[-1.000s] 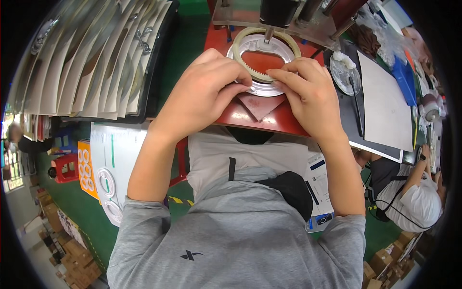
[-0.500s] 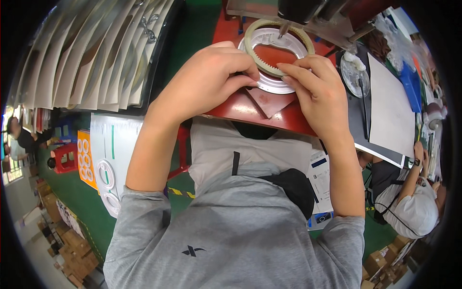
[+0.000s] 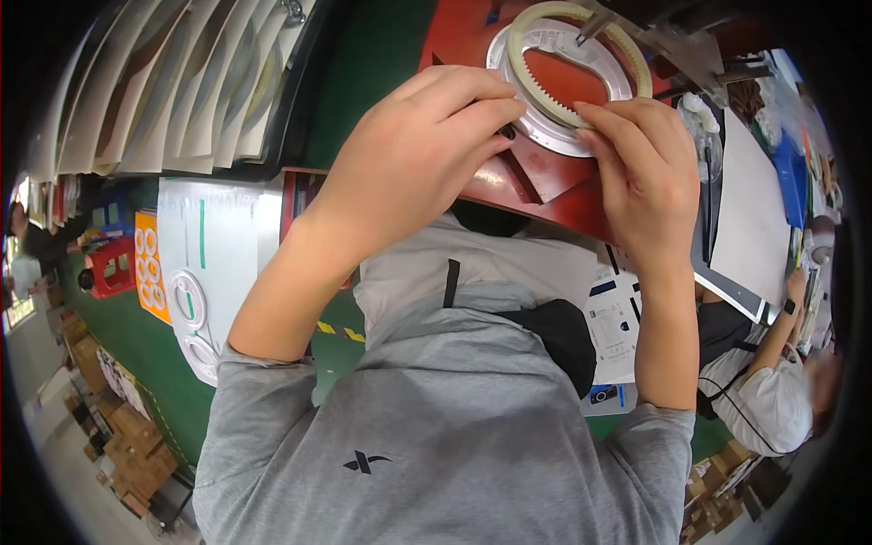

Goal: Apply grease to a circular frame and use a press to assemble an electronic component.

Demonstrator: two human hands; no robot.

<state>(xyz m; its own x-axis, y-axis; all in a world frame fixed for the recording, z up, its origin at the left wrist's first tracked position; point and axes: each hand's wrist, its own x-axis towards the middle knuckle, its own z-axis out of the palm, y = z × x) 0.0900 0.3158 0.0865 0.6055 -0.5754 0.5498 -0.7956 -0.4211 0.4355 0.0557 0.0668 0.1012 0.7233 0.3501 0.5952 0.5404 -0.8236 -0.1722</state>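
Note:
A cream ring with inner teeth (image 3: 521,68) lies tilted over a white flat ring (image 3: 549,136) on the red machine table (image 3: 577,186). My right hand (image 3: 649,168) pinches the toothed ring's near edge between thumb and fingers. Just left of it, my left hand (image 3: 418,150) is closed at the white ring's near-left rim, thumb and fingertips drawn together. A small dark spot shows by its thumb, but what those fingers hold, if anything, I cannot make out.
A metal machine tip (image 3: 590,27) stands above the rings. Upright sheets with rings between them (image 3: 182,91) fill a rack at left. Below it, white rings (image 3: 188,300) lie on a pale board. Right, a person in a white shirt (image 3: 758,400) sits near a white sheet (image 3: 754,218).
The rings and table sit farther right and slightly higher in the picture. My left hand's fingers have shifted along the white ring's rim; my right hand still pinches the toothed ring.

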